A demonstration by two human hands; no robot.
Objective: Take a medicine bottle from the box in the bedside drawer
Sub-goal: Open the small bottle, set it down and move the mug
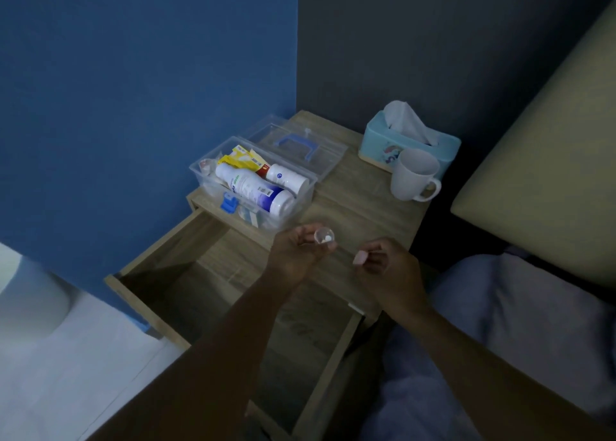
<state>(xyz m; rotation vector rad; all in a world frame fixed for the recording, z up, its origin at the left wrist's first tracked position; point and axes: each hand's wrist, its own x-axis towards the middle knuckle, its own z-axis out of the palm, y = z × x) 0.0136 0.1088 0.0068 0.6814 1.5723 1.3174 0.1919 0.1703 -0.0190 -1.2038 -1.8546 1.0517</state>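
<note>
A clear plastic box (301, 204) stands open on the bedside table, with white medicine bottles (256, 190) and yellow packets inside. Its lid (328, 158) with a blue handle lies behind it. My left hand (296, 254) holds a small clear bottle (324, 235), open end up, with white tablets visible inside. My right hand (386, 267) pinches a small pale pink cap (360, 258) just to the right of the bottle. Both hands hover over the open wooden drawer (213, 294), which looks bare inside.
A white mug (413, 180) and a light blue tissue box (410, 140) stand at the back right of the bedside table (360, 204). A bed with a pale pillow (550, 160) lies to the right. A blue wall rises on the left.
</note>
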